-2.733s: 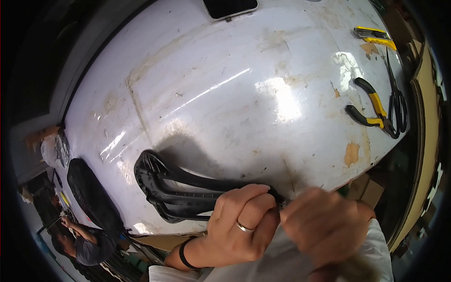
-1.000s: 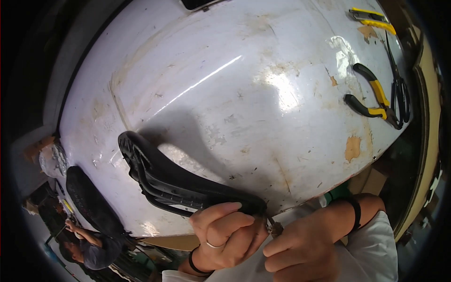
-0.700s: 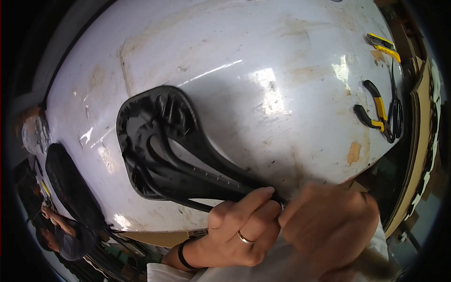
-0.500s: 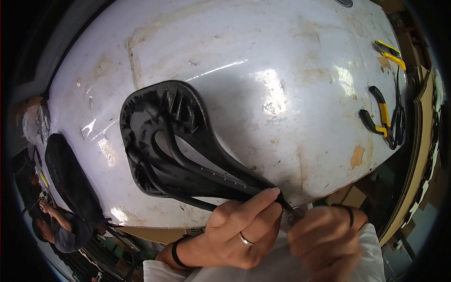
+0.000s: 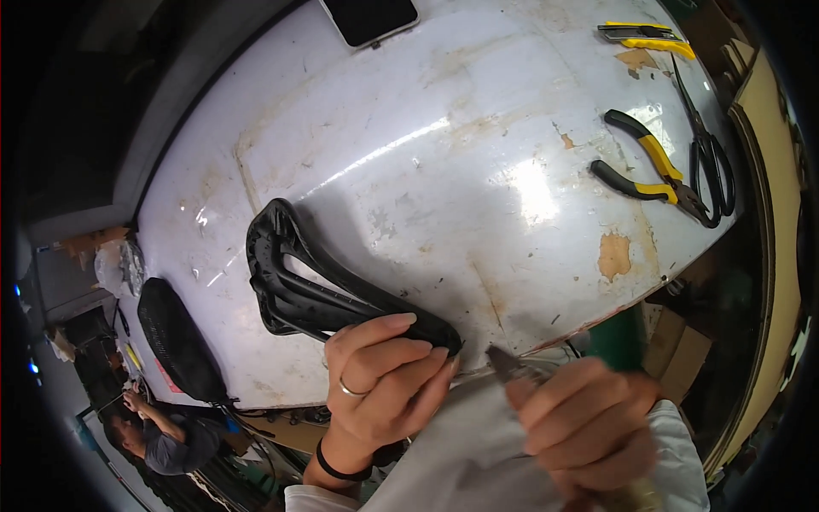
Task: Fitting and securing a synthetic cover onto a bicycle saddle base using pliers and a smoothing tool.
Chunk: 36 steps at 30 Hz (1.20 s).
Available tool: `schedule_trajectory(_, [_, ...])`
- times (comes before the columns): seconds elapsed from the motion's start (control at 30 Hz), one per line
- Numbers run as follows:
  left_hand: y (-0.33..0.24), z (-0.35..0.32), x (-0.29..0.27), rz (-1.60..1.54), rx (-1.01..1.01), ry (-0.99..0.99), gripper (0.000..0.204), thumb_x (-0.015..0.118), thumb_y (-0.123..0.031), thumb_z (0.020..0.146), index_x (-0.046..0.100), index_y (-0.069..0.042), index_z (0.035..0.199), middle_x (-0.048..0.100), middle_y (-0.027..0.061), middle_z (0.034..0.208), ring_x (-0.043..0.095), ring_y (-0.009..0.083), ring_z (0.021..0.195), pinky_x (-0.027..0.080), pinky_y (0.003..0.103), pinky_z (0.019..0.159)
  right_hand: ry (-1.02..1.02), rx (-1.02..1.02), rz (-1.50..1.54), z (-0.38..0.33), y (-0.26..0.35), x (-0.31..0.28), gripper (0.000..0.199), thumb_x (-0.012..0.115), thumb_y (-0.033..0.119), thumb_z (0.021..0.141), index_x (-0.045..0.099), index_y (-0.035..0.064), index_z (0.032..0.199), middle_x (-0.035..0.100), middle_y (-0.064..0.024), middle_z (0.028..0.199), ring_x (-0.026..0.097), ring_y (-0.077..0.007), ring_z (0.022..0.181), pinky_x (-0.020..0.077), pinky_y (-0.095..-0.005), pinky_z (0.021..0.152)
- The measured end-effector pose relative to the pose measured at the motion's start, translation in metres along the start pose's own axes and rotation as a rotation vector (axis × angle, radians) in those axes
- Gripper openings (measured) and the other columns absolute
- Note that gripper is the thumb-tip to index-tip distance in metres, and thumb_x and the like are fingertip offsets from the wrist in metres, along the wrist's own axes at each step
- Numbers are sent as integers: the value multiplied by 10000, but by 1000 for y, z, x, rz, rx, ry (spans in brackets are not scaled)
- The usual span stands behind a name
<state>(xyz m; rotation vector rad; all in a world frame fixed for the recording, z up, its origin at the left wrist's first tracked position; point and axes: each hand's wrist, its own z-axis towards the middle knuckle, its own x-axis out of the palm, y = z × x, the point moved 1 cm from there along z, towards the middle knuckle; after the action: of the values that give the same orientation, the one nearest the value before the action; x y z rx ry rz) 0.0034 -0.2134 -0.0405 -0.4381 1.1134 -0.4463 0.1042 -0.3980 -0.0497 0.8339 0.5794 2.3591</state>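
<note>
A black bicycle saddle lies with its underside up, showing its rails, at the table's front edge. My left hand is closed round the narrow nose of the saddle, fingers over its side. To the right of the nose, apart from it, my right hand is closed on a hand tool. The tool's dark metal tip points toward the saddle; its handle is mostly hidden in the blurred fist, so its exact kind is unclear.
At the right lie yellow-and-black pliers, black scissors and a yellow utility knife. A phone rests at the far edge. A black elongated case-like thing is on the left. Beyond it, another person works.
The saddle has tilted and its nose has come up in my left hand. My right hand has drawn away from the nose, baring the tool's tip. The view has shifted.
</note>
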Motion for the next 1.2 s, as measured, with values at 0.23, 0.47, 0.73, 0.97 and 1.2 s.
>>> schedule_trajectory(0.23, [-1, 36, -28, 226, 8, 149, 647, 958, -463, 703, 791, -57, 1178, 726, 106, 1269, 656, 388, 1292, 363, 648, 1220, 186, 659, -707, 67, -11, -56, 967, 866, 67, 840, 345, 22, 1653, 635, -135, 1218, 643, -208, 1069, 520, -332, 903])
schedule_trajectory(0.47, [-6, 38, -18, 358, 28, 223, 579, 979, -411, 642, 756, -59, 1043, 697, 81, 1006, 638, 299, 904, 454, 443, 819, 362, 353, -1496, 87, 8, -98, 427, 812, 83, 909, 642, -15, 1288, 588, -286, 1459, 607, -477, 1271, 494, -488, 1091])
schedule_trajectory(0.73, [-24, 23, -6, 442, -217, 146, 571, 967, -413, 727, 734, -74, 1123, 693, 72, 1075, 617, 274, 941, 434, 425, 827, 358, 306, -1493, 85, -3, -127, 487, 917, 194, 855, 679, -8, 1228, 657, -234, 1411, 688, -409, 1207, 568, -450, 1029])
schedule_trajectory(0.97, [-27, 4, 3, 529, -161, 32, 516, 911, -456, 797, 753, -96, 1130, 719, 35, 1075, 684, 241, 950, 430, 404, 825, -505, 5, -151, 37, 33, -22, 438, 875, 355, 903, 665, 162, 1236, 568, -49, 1056, 577, -228, 991, 487, -429, 852])
schedule_trajectory(1.2, [-27, -6, 5, 543, -129, -6, 594, 957, -466, 759, 735, -122, 1189, 688, 23, 1120, 664, 246, 977, 425, 420, 840, 701, 208, -132, 23, 14, -24, 325, 821, 302, 952, 728, 80, 1170, 710, -154, 1238, 757, -298, 954, 631, -444, 787])
